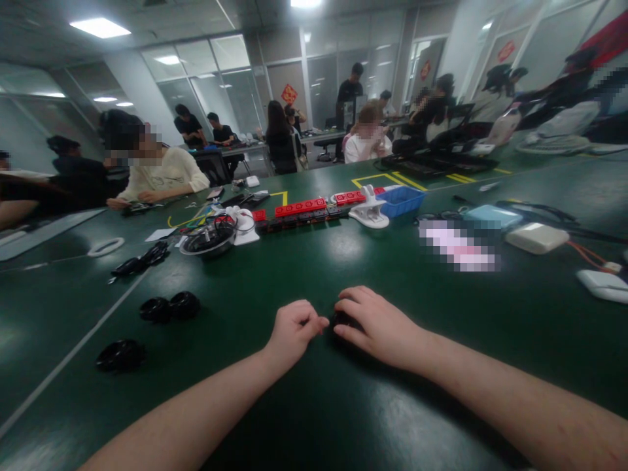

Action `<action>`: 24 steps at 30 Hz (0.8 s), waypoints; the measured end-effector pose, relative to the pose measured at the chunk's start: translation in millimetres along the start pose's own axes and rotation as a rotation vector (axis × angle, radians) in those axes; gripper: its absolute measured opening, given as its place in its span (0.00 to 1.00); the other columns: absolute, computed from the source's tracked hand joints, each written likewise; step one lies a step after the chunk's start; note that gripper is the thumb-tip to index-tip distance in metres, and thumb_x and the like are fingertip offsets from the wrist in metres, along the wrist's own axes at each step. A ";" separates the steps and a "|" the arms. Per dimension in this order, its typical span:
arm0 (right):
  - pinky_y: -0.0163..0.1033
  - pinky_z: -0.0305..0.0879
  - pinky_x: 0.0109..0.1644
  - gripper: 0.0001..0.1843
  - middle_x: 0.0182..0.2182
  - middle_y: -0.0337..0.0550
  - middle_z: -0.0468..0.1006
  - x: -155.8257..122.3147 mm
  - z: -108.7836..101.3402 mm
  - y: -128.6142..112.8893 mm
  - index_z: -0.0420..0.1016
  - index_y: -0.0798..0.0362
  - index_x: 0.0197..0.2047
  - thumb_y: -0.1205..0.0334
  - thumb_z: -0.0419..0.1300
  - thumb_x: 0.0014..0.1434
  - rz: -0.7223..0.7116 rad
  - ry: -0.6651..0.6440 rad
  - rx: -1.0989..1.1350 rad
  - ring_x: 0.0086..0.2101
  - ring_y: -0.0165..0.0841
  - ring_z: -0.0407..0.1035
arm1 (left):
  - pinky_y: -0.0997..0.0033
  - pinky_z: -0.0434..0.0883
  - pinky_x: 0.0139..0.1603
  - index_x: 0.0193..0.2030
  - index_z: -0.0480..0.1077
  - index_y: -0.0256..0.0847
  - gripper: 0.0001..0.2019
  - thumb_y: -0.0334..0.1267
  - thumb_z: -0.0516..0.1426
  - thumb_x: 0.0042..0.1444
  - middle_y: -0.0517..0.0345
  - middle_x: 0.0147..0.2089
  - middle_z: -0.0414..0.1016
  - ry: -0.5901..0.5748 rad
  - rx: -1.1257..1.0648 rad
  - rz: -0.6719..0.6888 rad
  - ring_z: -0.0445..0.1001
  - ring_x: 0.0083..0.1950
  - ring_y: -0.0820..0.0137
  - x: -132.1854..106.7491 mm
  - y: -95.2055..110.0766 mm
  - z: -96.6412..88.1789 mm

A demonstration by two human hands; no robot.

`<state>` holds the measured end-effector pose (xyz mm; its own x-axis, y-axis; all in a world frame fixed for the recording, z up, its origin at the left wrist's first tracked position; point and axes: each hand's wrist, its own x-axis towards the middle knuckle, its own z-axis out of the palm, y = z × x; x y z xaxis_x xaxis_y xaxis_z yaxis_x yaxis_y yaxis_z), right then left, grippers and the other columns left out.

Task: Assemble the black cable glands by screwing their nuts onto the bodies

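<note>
I count two bare hands over the green table (294, 428): my right hand (380, 327) is cupped narrowly around one dark object (344, 319) on the tabletop, hiding most of it, while my left hand (293, 329) sits just beside it, fingers curled in; I cannot tell whether it holds anything. Three black bundles (121, 355) lie to the left, two touching and one apart. Beyond the hands, one bowl (196, 252) full of black things, one row of red pieces (300, 207) and one blue bin (406, 203) stand across the way.
</note>
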<state>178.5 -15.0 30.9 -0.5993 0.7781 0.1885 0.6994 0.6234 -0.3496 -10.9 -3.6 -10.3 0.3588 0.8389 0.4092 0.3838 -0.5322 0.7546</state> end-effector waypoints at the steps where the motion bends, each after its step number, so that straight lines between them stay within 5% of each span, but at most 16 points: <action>1: 0.45 0.61 0.48 0.13 0.42 0.49 0.68 -0.2 -0.1 -0.1 0.70 0.56 0.43 0.57 0.54 0.58 0.002 -0.003 0.004 0.44 0.39 0.62 | 0.73 0.57 0.24 0.13 0.57 0.38 0.28 0.60 0.51 0.51 0.63 0.17 0.57 -0.021 -0.026 0.025 0.59 0.22 0.73 -0.9 -0.1 0.3; 5: 0.45 0.62 0.47 0.13 0.42 0.49 0.69 -0.8 -1.1 -0.1 0.70 0.55 0.43 0.57 0.54 0.58 0.004 -0.001 0.014 0.44 0.39 0.62 | 0.72 0.57 0.24 0.11 0.53 0.39 0.32 0.65 0.44 0.51 0.63 0.15 0.53 -0.096 -0.037 0.061 0.57 0.21 0.73 -4.1 2.9 0.6; 9: 0.45 0.62 0.47 0.14 0.42 0.49 0.69 -0.8 -1.6 -0.3 0.70 0.55 0.43 0.57 0.53 0.58 0.001 -0.004 0.017 0.44 0.39 0.62 | 0.72 0.60 0.28 0.17 0.58 0.39 0.29 0.54 0.37 0.61 0.61 0.19 0.57 -0.036 0.016 -0.046 0.60 0.23 0.72 -3.3 5.5 1.1; 12: 0.45 0.62 0.47 0.14 0.42 0.49 0.69 -1.2 -1.6 -0.9 0.70 0.55 0.44 0.57 0.53 0.58 0.004 -0.006 0.014 0.44 0.39 0.62 | 0.71 0.63 0.31 0.30 0.63 0.39 0.20 0.49 0.40 0.63 0.60 0.25 0.60 0.040 -0.003 -0.118 0.63 0.28 0.71 -1.3 2.7 4.0; 16: 0.46 0.61 0.49 0.17 0.44 0.50 0.68 -1.9 -2.8 -1.2 0.68 0.56 0.47 0.55 0.53 0.58 0.007 0.014 0.017 0.45 0.39 0.62 | 0.65 0.65 0.48 0.50 0.58 0.40 0.14 0.43 0.42 0.63 0.52 0.43 0.65 0.045 -0.033 -0.141 0.65 0.46 0.67 0.5 -4.5 6.6; 20: 0.47 0.59 0.51 0.17 0.46 0.50 0.68 -1.5 -6.0 -0.9 0.68 0.56 0.47 0.55 0.53 0.58 0.010 0.037 0.024 0.47 0.39 0.60 | 0.54 0.52 0.60 0.54 0.58 0.42 0.16 0.40 0.47 0.59 0.51 0.56 0.59 -0.124 0.101 -0.149 0.56 0.58 0.63 3.0 -5.7 -0.4; 24: 0.47 0.59 0.50 0.15 0.46 0.50 0.68 -1.3 -7.6 -0.2 0.71 0.55 0.43 0.56 0.52 0.59 0.006 0.045 0.008 0.47 0.40 0.60 | 0.41 0.35 0.61 0.55 0.57 0.46 0.26 0.33 0.55 0.48 0.53 0.59 0.55 -0.354 0.273 -0.144 0.50 0.62 0.58 5.1 -0.9 -7.8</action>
<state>182.1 -15.5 37.7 -0.5767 0.7848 0.2268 0.7000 0.6178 -0.3581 -16.0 2.1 -5.0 0.5351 0.8415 0.0743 0.6440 -0.4633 0.6088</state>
